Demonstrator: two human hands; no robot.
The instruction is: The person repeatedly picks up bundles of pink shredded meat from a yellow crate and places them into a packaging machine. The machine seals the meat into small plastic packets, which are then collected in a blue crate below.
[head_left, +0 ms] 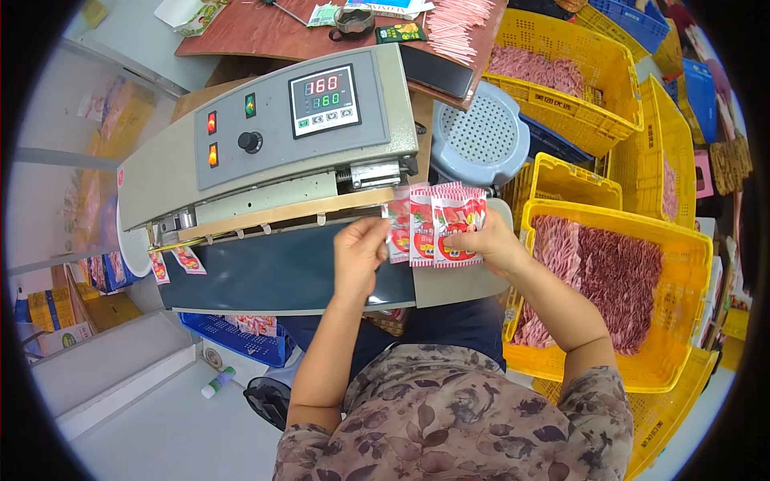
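A continuous band sealer (258, 126) with a lit display stands before me, its dark conveyor belt (258, 267) running along the front. My right hand (496, 240) holds a fanned stack of small red-and-white printed packets (460, 225) over the belt's right end, thumb on top. Close to the stack's left side, my left hand (361, 246) pinches the edge of a packet (399, 231) near the sealer's infeed; its fingertips partly hide the edge. Two packets (189, 260) hang at the sealer's far left end.
Yellow crates (686, 300) of pink and dark red sticks stand at the right. Behind the sealer are a blue-grey plastic stool (480, 129) and a reddish table (258, 33) with a phone (436, 71) and pink sticks. A blue basket (228, 341) of packets sits below the belt.
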